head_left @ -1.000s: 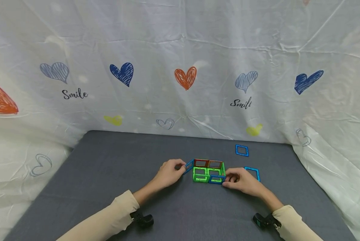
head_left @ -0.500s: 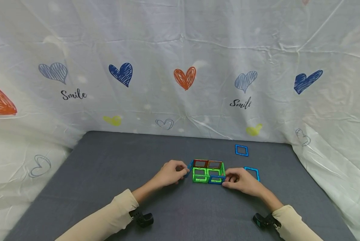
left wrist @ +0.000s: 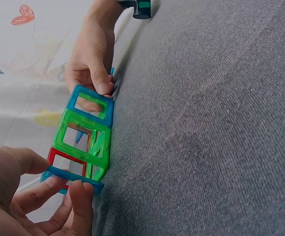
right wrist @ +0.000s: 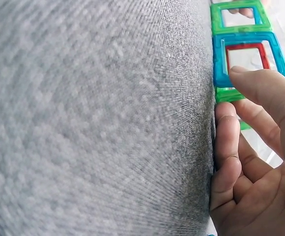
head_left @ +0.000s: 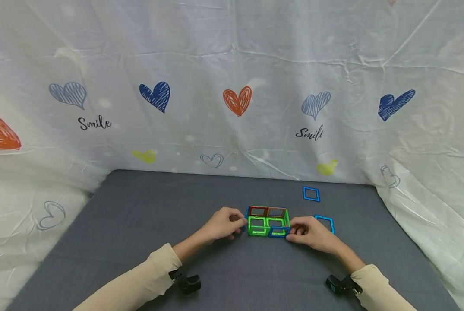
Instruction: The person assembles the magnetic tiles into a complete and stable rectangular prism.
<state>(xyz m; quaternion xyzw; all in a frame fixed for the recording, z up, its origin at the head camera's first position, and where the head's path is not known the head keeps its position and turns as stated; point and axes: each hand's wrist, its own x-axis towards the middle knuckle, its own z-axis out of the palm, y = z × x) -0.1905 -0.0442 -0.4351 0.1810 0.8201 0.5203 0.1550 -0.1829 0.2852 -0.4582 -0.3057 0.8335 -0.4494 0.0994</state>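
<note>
A low box of see-through magnetic tiles stands on the grey table. Its back has a red tile [head_left: 258, 207] and an orange tile [head_left: 277, 208]; green tiles [left wrist: 104, 142] and a blue front tile [right wrist: 245, 36] are joined to it. My left hand [head_left: 225, 223] pinches an upright blue square tile [left wrist: 73, 175] at the box's left end, thumb on one side and fingers on the other. At the right end, my right hand [head_left: 313, 233] grips the corner, its thumb on the blue front tile and fingers behind. The left tile is mostly hidden in the head view.
Two loose blue square tiles lie on the table: one farther back [head_left: 304, 193], the other [head_left: 333, 226] just beyond my right hand. A white curtain [head_left: 193, 108] printed with hearts hangs behind the table's back edge. Each wrist wears a black camera [head_left: 189, 284].
My left hand has moved slightly right, bringing the blue tile from a slant to nearly upright against the box's left end. The right hand has stayed on its corner.
</note>
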